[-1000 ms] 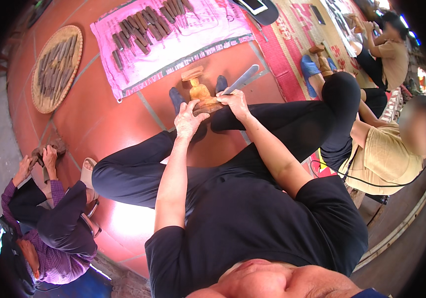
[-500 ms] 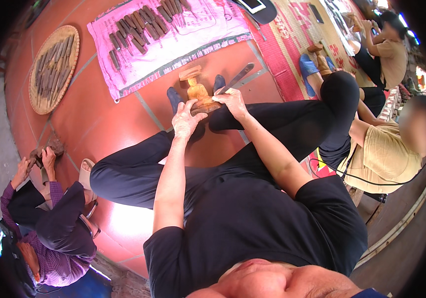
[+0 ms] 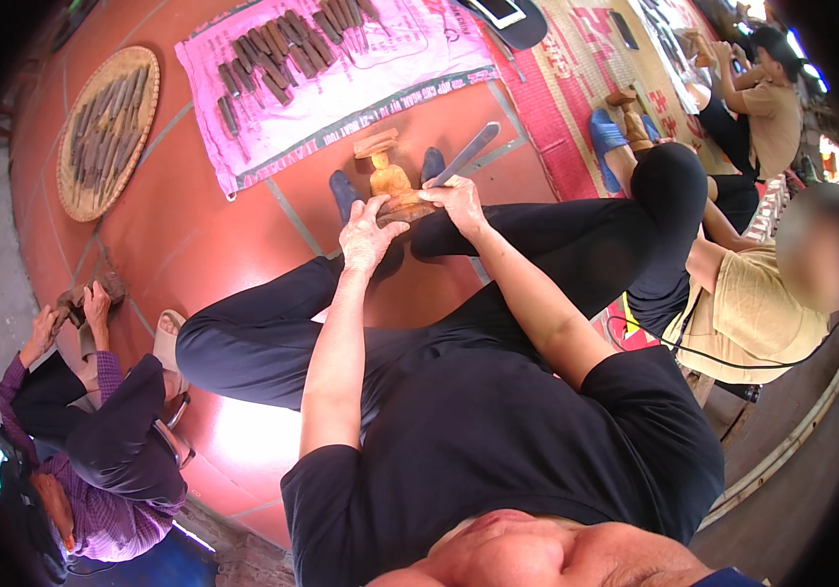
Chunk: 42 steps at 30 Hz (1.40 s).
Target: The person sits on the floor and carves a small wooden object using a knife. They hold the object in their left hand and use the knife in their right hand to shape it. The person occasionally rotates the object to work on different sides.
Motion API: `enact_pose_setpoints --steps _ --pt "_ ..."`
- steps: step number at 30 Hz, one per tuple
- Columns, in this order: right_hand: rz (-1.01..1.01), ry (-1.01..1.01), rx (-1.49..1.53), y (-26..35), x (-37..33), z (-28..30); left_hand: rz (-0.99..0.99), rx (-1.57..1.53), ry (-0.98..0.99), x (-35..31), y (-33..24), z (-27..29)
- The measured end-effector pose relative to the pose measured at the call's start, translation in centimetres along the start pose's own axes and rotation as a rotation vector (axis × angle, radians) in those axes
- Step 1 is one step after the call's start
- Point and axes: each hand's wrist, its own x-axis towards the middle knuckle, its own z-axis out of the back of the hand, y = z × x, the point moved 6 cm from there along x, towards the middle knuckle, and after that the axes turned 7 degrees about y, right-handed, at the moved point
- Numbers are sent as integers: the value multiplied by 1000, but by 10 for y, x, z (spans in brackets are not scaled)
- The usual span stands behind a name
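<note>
Your left hand [image 3: 368, 237] grips the base of a carved wooden figure [image 3: 390, 182], which rises just ahead of and between both hands, flanked by dark-clad feet [image 3: 343, 192]. Your right hand [image 3: 456, 202], narrowed around a long, flat tool [image 3: 473, 149], meets the base's right side. Beyond your hands, a pink sheet [image 3: 255, 147] bears dark-handled tools [image 3: 277, 61]; farther left lies a round woven tray [image 3: 151, 98].
</note>
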Motion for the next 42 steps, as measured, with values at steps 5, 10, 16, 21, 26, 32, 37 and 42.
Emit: enact_pose_setpoints --steps 5,10,16,21,26,32,37,42 --pt "-22 -61 136 0 0 6 27 -4 17 -1 -1 2" --pt "25 12 34 -5 2 3 4 8 7 1 0 0" --pt "-35 -48 152 -6 3 9 20 21 2 1 2 -1" --pt "9 42 -9 -6 5 1 0 11 -8 3 6 -4" --pt "-41 -84 209 -9 3 10 16 17 -9 1 3 -1" --pt "5 15 51 -11 4 1 2 -11 -9 1 2 0" --pt "-47 -156 241 -10 3 12 8 -5 -10 0 4 0" --pt "14 -21 238 -4 1 -2 -5 -17 -13 0 2 -1"
